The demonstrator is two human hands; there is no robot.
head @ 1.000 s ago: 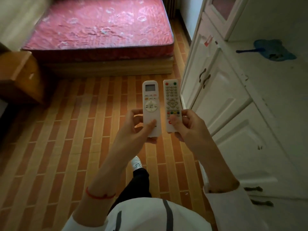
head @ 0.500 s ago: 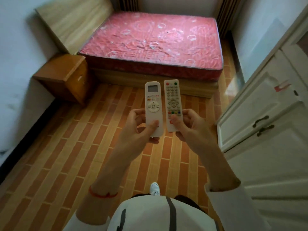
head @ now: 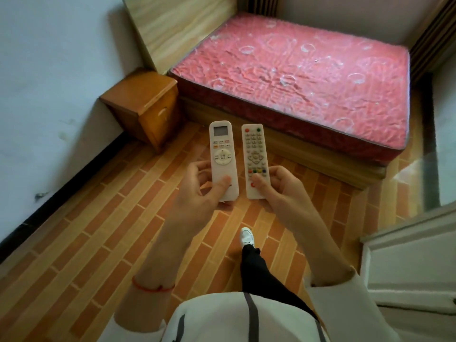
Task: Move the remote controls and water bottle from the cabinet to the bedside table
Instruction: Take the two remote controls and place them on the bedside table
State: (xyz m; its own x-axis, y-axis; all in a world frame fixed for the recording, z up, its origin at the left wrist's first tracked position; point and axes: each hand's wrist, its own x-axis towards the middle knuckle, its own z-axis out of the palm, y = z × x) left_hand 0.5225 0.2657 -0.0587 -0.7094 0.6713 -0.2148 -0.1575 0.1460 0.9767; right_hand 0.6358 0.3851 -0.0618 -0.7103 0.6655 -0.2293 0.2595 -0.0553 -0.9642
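Note:
My left hand (head: 199,191) grips the lower end of a white remote with a small screen (head: 222,149), held upright in front of me. Beside it, my right hand (head: 278,191) holds a white remote with many small buttons (head: 254,154) by its lower end. The two remotes stand side by side, a small gap between them. The wooden bedside table (head: 140,97) stands ahead and to the left, against the wall next to the bed. No water bottle is in view.
A bed with a red mattress (head: 296,72) and a wooden headboard (head: 177,28) fills the far side. The white cabinet (head: 407,262) shows at the right edge. Brick-patterned floor (head: 98,230) lies between me and the bedside table. My leg and white shoe (head: 246,236) step forward.
The view has swung left, away from the cabinet and toward the bed. The bedside table has come closer to the middle of the view. Both hands keep their hold on the remotes.

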